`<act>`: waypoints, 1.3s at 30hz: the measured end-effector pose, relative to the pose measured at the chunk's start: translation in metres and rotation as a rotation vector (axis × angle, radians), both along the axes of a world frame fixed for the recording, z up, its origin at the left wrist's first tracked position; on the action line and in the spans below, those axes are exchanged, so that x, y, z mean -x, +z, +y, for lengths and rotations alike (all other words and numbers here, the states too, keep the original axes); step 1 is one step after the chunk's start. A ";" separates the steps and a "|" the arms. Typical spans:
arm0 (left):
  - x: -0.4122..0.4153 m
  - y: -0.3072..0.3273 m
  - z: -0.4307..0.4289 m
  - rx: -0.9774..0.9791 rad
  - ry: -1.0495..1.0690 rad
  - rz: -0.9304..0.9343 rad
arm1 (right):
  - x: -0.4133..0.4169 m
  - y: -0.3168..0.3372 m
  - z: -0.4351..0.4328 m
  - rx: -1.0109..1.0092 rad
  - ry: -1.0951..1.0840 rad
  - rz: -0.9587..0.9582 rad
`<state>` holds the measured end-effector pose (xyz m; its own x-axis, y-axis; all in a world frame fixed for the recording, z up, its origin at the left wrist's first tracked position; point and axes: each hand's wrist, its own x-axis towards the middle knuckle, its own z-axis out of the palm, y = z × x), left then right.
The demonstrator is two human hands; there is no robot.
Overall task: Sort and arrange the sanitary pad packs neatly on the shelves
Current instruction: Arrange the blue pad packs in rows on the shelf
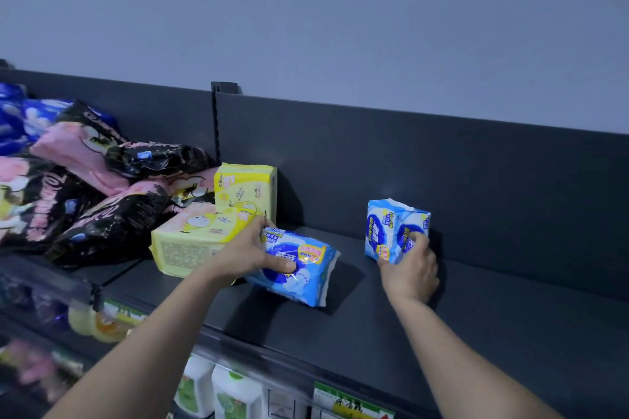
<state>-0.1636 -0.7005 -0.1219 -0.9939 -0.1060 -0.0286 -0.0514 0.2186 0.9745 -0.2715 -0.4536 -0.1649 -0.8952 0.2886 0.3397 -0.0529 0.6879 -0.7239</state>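
A heap of black-and-pink packs (85,201) crowds the shelf's (476,316) left end, with two yellow packs (246,190) just beside my left hand (250,253). My left hand grips the lying blue pack (299,269), and my right hand (410,269) clasps the upright blue pack (391,224).

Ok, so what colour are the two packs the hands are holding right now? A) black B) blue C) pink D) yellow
B: the left hand grips the lying blue pack with its thumb on top, and the right hand holds the standing blue pack farther along the shelf.
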 end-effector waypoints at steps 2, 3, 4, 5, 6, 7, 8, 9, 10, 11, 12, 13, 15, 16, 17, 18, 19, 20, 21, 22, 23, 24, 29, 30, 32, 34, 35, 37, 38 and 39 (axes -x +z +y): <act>0.000 -0.001 0.002 -0.011 -0.003 -0.005 | 0.000 0.004 0.005 0.118 -0.022 0.043; 0.000 0.001 0.003 -0.021 -0.007 -0.009 | -0.001 0.006 0.006 0.174 -0.022 0.054; 0.001 0.002 0.003 -0.037 -0.012 -0.024 | -0.003 0.009 0.006 0.230 -0.018 0.065; 0.001 0.004 0.002 -0.064 -0.018 -0.049 | -0.005 0.013 0.006 0.302 -0.008 0.082; 0.002 0.005 0.001 -0.092 -0.024 -0.076 | -0.007 0.017 0.007 0.398 0.016 0.103; 0.002 0.006 0.001 -0.110 -0.030 -0.098 | -0.008 0.021 0.008 0.504 0.055 0.124; 0.003 0.007 0.002 -0.105 -0.028 -0.108 | -0.010 0.024 0.011 0.592 0.093 0.139; 0.004 0.006 0.003 -0.086 -0.014 -0.109 | -0.012 0.028 0.015 0.644 0.124 0.144; 0.005 0.006 0.005 -0.067 0.011 -0.101 | -0.012 0.030 0.019 0.662 0.143 0.136; 0.006 0.004 0.008 -0.061 0.046 -0.092 | -0.013 0.031 0.024 0.661 0.155 0.120; 0.007 0.003 0.011 -0.069 0.082 -0.080 | -0.013 0.030 0.028 0.654 0.166 0.095; 0.007 0.002 0.016 -0.087 0.109 -0.064 | -0.013 0.026 0.032 0.644 0.179 0.069; 0.004 0.000 0.023 -0.129 0.145 -0.037 | -0.015 0.019 0.038 0.612 0.213 0.026; 0.002 -0.002 0.027 -0.147 0.158 -0.027 | -0.017 0.015 0.041 0.588 0.223 0.018; 0.000 -0.004 0.030 -0.173 0.169 -0.016 | -0.019 0.014 0.044 0.573 0.224 0.024; -0.002 -0.006 0.034 -0.202 0.182 -0.002 | -0.022 0.014 0.047 0.563 0.211 0.039; -0.005 -0.008 0.038 -0.227 0.202 0.013 | -0.027 0.016 0.051 0.556 0.189 0.064; -0.007 -0.009 0.043 -0.243 0.221 0.028 | -0.032 0.019 0.056 0.553 0.157 0.093; -0.010 -0.010 0.049 -0.258 0.244 0.041 | -0.037 0.023 0.061 0.550 0.125 0.124; -0.014 -0.011 0.056 -0.272 0.267 0.054 | -0.043 0.025 0.066 0.553 0.095 0.152; -0.018 -0.010 0.064 -0.291 0.286 0.068 | -0.048 0.026 0.072 0.565 0.067 0.180; -0.022 -0.009 0.072 -0.312 0.299 0.086 | -0.054 0.027 0.079 0.585 0.042 0.206; -0.044 0.002 0.116 -0.361 0.301 0.160 | -0.092 0.031 0.119 0.716 -0.064 0.350; -0.048 0.005 0.126 -0.363 0.288 0.173 | -0.102 0.032 0.127 0.728 -0.081 0.379; -0.056 0.009 0.146 -0.370 0.261 0.193 | -0.121 0.033 0.141 0.728 -0.111 0.442; -0.064 0.012 0.166 -0.372 0.238 0.207 | -0.136 0.033 0.158 0.692 -0.143 0.489; -0.067 0.013 0.175 -0.374 0.227 0.208 | -0.143 0.032 0.167 0.676 -0.163 0.503; -0.073 0.015 0.191 -0.380 0.190 0.207 | -0.156 0.031 0.186 0.651 -0.213 0.517; -0.075 0.015 0.199 -0.382 0.165 0.208 | -0.164 0.032 0.195 0.639 -0.238 0.528; -0.078 0.016 0.207 -0.388 0.139 0.204 | -0.172 0.032 0.203 0.626 -0.261 0.546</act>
